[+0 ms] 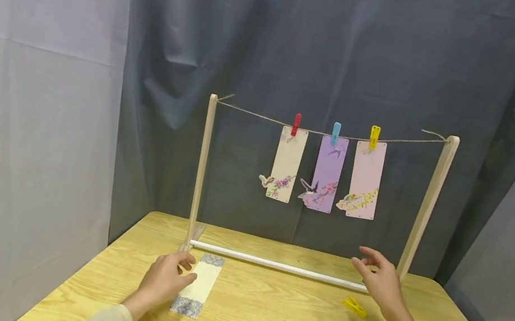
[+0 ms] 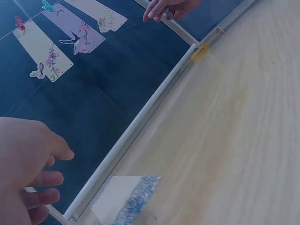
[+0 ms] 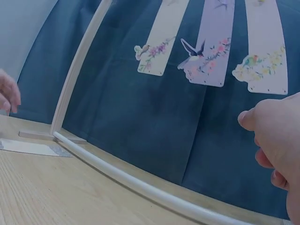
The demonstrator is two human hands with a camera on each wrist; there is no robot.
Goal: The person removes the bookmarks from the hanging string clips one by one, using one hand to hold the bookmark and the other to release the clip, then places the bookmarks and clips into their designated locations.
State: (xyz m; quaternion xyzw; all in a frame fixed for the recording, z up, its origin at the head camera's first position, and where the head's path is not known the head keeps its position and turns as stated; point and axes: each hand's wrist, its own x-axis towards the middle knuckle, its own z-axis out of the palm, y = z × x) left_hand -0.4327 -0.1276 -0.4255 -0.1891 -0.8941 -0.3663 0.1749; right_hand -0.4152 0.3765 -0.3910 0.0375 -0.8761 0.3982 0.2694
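Yellow clip (image 1: 355,307), cream card (image 1: 205,282): near side of white rod (image 1: 278,265). Left hand (image 1: 164,280), right hand (image 1: 382,282): fingers loosely bent, thumbs apart, empty. Flat-lying card could slide if pinched shallowly.

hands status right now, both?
Left hand: open, holding nothing, near the cream card.
Right hand: open, holding nothing, near the loose yellow clothespin.

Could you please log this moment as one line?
left hand: empty, near unclipped card | right hand: empty, near loose yellow clip | string: three clipped cards
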